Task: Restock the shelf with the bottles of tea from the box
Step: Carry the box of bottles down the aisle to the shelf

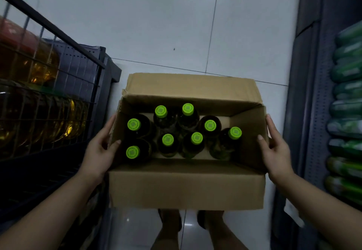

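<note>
An open cardboard box [186,189] sits in the middle of the head view, over a pale tiled floor. Inside stand several dark tea bottles [168,140] with bright green caps, upright, grouped toward the left and middle. My left hand [100,149] grips the box's left wall, thumb over the rim. My right hand [274,149] grips the right wall the same way. The shelf [313,112] on the right holds a column of green-labelled bottles [346,108], blurred at the frame edge.
A dark wire rack [64,85] on the left holds large amber oil bottles [35,67]. The tiled floor [156,24] stretches beyond the box. My two feet [192,228] show below the box, between the two shelf units.
</note>
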`<state>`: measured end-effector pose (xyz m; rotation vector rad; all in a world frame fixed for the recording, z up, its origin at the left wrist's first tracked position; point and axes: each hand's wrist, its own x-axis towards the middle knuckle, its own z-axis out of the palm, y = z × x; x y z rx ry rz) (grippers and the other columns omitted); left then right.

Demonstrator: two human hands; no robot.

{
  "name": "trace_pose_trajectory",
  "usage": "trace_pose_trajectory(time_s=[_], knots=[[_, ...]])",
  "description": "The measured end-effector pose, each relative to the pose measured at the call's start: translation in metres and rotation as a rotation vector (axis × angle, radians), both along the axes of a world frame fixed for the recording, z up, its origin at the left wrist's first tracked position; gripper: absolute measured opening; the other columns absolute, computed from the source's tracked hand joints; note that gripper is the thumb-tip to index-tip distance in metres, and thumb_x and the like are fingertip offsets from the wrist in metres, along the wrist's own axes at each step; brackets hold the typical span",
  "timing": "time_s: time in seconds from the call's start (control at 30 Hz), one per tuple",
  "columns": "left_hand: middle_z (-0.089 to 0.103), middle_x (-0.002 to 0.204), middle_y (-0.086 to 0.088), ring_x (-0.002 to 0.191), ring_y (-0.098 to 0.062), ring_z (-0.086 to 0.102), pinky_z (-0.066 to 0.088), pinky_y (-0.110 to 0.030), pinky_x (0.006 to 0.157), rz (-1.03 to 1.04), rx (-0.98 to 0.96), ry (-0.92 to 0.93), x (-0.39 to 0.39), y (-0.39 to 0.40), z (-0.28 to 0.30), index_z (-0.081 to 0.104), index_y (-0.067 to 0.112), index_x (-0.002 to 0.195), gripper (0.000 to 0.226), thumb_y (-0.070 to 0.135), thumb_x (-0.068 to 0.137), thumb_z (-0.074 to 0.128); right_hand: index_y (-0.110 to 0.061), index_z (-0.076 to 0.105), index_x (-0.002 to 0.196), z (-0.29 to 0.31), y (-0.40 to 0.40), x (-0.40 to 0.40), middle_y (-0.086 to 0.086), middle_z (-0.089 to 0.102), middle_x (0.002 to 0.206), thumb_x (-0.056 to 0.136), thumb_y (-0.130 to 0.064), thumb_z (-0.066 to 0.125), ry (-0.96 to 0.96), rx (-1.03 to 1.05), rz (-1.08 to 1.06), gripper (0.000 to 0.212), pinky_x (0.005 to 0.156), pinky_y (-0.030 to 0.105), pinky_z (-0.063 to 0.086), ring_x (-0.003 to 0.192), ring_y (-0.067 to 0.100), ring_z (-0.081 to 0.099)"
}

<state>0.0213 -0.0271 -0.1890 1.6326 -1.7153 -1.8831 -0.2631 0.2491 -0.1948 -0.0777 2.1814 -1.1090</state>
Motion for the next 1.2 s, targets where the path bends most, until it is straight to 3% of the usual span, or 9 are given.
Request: trace_pose_trajectory(time_s=[0.17, 0.33, 0.53, 0.63, 0.73, 0.87, 1.0, 1.07, 1.2], knots=[[0.058, 0.113, 0.035, 0.104, 0.016, 0.055, 0.048, -0.012, 0.089, -0.006, -0.034, 0.000, -0.010, 0.015, 0.086, 0.046, 0.057, 0.124, 0.073, -0.008, 0.091, 0.050, -0.052, 0.039, 0.132, 0.092, 0.025, -0.003, -0.007, 0.044, 0.146, 0.096, -0.008, 0.049, 0.019, -0.054, -0.025, 0.058, 0.101, 0.035, 0.043, 0.132, 0.008, 0.044], [0.055, 0.126, 0.016, 0.102, 0.014, 0.057, 0.044, -0.014, 0.095, -0.002, -0.088, 0.032, -0.020, 0.033, 0.201, 0.047, 0.052, 0.123, 0.072, -0.012, 0.089, 0.052, -0.050, 0.043, 0.130, 0.213, 0.046, -0.011, -0.009, 0.047, 0.141, 0.094, -0.005, 0.050, 0.083, -0.100, -0.041, 0.058, 0.100, 0.025, 0.044, 0.126, 0.005, 0.048], [0.057, 0.108, 0.044, 0.104, 0.020, 0.054, 0.040, -0.006, 0.094, -0.105, -0.180, 0.119, -0.034, 0.039, 0.360, 0.042, 0.028, 0.135, 0.071, -0.022, 0.084, 0.048, -0.061, 0.050, 0.117, 0.380, 0.061, -0.012, 0.002, 0.055, 0.137, 0.093, -0.001, 0.052, 0.173, -0.173, -0.122, 0.065, 0.099, 0.032, 0.043, 0.116, -0.001, 0.055], [0.058, 0.130, 0.016, 0.108, 0.012, 0.056, 0.040, -0.014, 0.100, -0.077, -0.178, 0.167, -0.033, 0.045, 0.430, 0.045, 0.032, 0.133, 0.074, -0.024, 0.084, 0.046, -0.063, 0.048, 0.118, 0.451, 0.068, -0.015, -0.001, 0.058, 0.132, 0.093, -0.006, 0.054, 0.216, -0.157, -0.105, 0.063, 0.095, 0.029, 0.047, 0.110, -0.007, 0.055], [0.057, 0.132, 0.010, 0.106, 0.014, 0.055, 0.040, -0.016, 0.100, -0.049, -0.224, 0.209, -0.027, 0.058, 0.493, 0.046, 0.036, 0.131, 0.077, -0.023, 0.083, 0.047, -0.063, 0.049, 0.117, 0.517, 0.067, -0.019, -0.001, 0.060, 0.129, 0.093, -0.006, 0.053, 0.258, -0.162, -0.072, 0.062, 0.093, 0.031, 0.049, 0.114, 0.013, 0.060], [0.056, 0.108, 0.043, 0.099, 0.025, 0.053, 0.039, 0.002, 0.085, -0.021, -0.247, 0.237, -0.005, 0.070, 0.538, 0.044, 0.023, 0.138, 0.074, -0.026, 0.081, 0.045, -0.063, 0.049, 0.116, 0.575, 0.061, -0.022, 0.005, 0.060, 0.130, 0.094, -0.007, 0.053, 0.275, -0.182, 0.024, 0.061, 0.082, 0.025, 0.054, 0.112, 0.022, 0.060], [0.057, 0.129, 0.014, 0.110, 0.007, 0.057, 0.041, -0.008, 0.095, 0.033, -0.255, 0.241, 0.013, 0.078, 0.561, 0.043, 0.022, 0.140, 0.075, -0.025, 0.081, 0.045, -0.045, 0.045, 0.130, 0.602, 0.047, -0.026, -0.002, 0.050, 0.138, 0.094, -0.002, 0.051, 0.285, -0.201, 0.102, 0.057, 0.081, 0.014, 0.051, 0.119, 0.016, 0.055], [0.054, 0.138, 0.001, 0.118, -0.006, 0.056, 0.040, -0.020, 0.101, 0.089, -0.259, 0.243, 0.024, 0.081, 0.564, 0.043, 0.023, 0.140, 0.076, -0.026, 0.081, 0.045, -0.038, 0.044, 0.135, 0.605, 0.034, -0.025, -0.002, 0.051, 0.133, 0.093, -0.001, 0.051, 0.268, -0.204, 0.110, 0.056, 0.072, 0.010, 0.052, 0.104, 0.003, 0.060], [0.052, 0.141, 0.000, 0.128, -0.016, 0.051, 0.036, -0.031, 0.106, 0.201, -0.279, 0.206, 0.040, 0.095, 0.563, 0.044, 0.026, 0.138, 0.077, -0.026, 0.081, 0.045, -0.042, 0.045, 0.134, 0.602, 0.005, -0.036, 0.000, 0.058, 0.123, 0.093, -0.002, 0.052, 0.219, -0.209, 0.238, 0.058, 0.063, 0.010, 0.054, 0.084, -0.004, 0.062]])
